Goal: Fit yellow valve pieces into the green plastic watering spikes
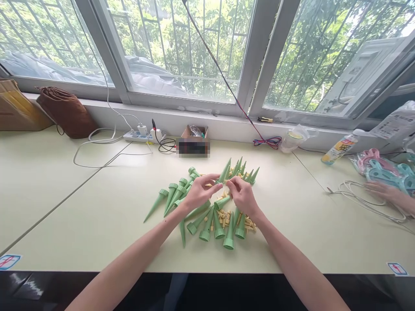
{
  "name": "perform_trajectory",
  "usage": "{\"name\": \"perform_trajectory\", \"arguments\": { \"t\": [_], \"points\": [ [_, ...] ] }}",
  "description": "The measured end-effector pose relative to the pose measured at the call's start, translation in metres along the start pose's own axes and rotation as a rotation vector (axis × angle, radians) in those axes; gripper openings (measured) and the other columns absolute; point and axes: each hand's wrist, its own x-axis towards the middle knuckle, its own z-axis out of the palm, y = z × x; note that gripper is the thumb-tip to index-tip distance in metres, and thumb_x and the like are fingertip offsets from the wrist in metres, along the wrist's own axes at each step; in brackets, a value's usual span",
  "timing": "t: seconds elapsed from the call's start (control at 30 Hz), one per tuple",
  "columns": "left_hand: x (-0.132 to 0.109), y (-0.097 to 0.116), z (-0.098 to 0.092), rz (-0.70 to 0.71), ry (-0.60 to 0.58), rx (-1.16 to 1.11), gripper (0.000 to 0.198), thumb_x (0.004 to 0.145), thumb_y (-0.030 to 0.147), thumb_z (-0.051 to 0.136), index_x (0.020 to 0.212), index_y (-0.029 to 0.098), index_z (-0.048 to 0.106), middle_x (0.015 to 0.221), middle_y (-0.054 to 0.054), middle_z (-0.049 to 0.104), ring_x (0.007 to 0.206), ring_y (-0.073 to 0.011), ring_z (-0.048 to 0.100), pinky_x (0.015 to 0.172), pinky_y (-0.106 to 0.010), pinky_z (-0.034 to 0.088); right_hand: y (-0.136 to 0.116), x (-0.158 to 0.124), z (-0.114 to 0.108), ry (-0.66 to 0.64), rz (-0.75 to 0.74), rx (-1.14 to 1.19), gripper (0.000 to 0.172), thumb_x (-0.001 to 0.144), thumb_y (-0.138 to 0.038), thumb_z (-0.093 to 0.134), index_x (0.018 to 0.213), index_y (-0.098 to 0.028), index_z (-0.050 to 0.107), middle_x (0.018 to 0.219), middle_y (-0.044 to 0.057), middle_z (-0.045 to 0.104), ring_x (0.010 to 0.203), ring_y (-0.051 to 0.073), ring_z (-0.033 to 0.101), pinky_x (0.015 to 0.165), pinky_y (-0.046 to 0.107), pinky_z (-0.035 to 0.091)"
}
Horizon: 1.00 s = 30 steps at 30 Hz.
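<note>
My left hand (pixel 201 191) is closed, thumb and index finger gripping a green plastic cone-shaped spike (pixel 224 172) whose tip points up. Pinched at that spike's lower end is a small pale-yellow plastic piece (pixel 226 183), in the fingers of my right hand (pixel 242 196). My fingers partly hide where the two meet. Loose green spikes with ribbed caps (pixel 171 194) lie left of my hands. Others with open round ends (pixel 228 242) spread toward me. Several stand upright (pixel 254 175) behind my right hand. Yellow pieces (pixel 223 218) are heaped among them.
At the right, another person's hand (pixel 389 194) rests by a coiled white cable (pixel 350 196). A bottle (pixel 340 147) and bagged blue and pink plastic items (pixel 385 168) lie nearby. A power strip (pixel 139 137), small box (pixel 194 131) and brown pouch (pixel 68 112) line the back.
</note>
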Motion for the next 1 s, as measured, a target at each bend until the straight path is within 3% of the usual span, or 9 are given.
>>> {"name": "perform_trajectory", "arguments": {
  "t": [0.17,0.27,0.47,0.67,0.83,1.0],
  "points": [
    [0.0,-0.005,0.003,0.178,0.024,0.071,0.032,0.083,0.036,0.068,0.112,0.021,0.07,0.101,-0.007,0.063,0.081,-0.0141,0.057,0.061,-0.022,0.054,0.002,0.005,-0.001,-0.172,0.226,0.512,0.039,0.09,-0.051,0.058,0.07,-0.018,0.051,0.051,-0.009,0.029,0.035,0.007,0.04,0.035,0.022,0.026],
    [-0.001,-0.006,0.004,0.173,0.041,0.08,0.033,0.083,0.036,0.068,0.113,0.02,0.069,0.1,-0.006,0.064,0.078,-0.0136,0.058,0.06,-0.022,0.054,0.002,0.007,0.0,-0.177,0.261,0.606,0.04,0.088,-0.051,0.061,0.068,-0.017,0.052,0.052,-0.009,0.028,0.036,0.007,0.041,0.034,0.021,0.025],
    [0.0,0.0,0.002,-0.005,0.043,-0.006,0.036,0.084,0.042,0.067,0.107,0.015,0.067,0.074,-0.002,0.062,0.055,-0.0102,0.053,0.048,-0.022,0.046,-0.002,0.004,0.005,-0.043,0.187,0.387,0.035,0.089,-0.051,0.059,0.078,-0.018,0.055,0.057,-0.006,0.046,0.04,0.008,0.045,0.037,0.021,0.033],
    [0.002,0.005,-0.001,-0.015,0.021,-0.033,0.034,0.086,0.046,0.064,0.093,0.013,0.068,0.067,-0.001,0.057,0.051,-0.0092,0.049,0.048,-0.022,0.042,-0.001,0.0,0.006,0.054,-0.032,0.053,0.026,0.089,-0.044,0.061,0.098,-0.02,0.059,0.084,0.002,0.06,0.06,0.012,0.057,0.052,0.025,0.047],
    [0.0,0.004,-0.001,-0.003,-0.011,0.019,0.033,0.087,0.046,0.062,0.095,0.015,0.068,0.071,-0.002,0.06,0.053,-0.0095,0.05,0.049,-0.021,0.043,0.002,-0.002,0.006,0.119,-0.188,-0.167,0.019,0.095,-0.037,0.053,0.093,-0.019,0.059,0.083,0.004,0.061,0.065,0.014,0.056,0.058,0.027,0.047],
    [-0.002,0.007,0.002,0.033,-0.015,0.067,0.034,0.088,0.047,0.059,0.089,0.014,0.069,0.073,-0.002,0.061,0.055,-0.0094,0.05,0.049,-0.021,0.042,0.003,-0.003,0.007,0.134,-0.219,-0.213,0.019,0.096,-0.034,0.05,0.086,-0.02,0.057,0.074,0.002,0.057,0.063,0.014,0.051,0.06,0.028,0.044]
  ]
}}
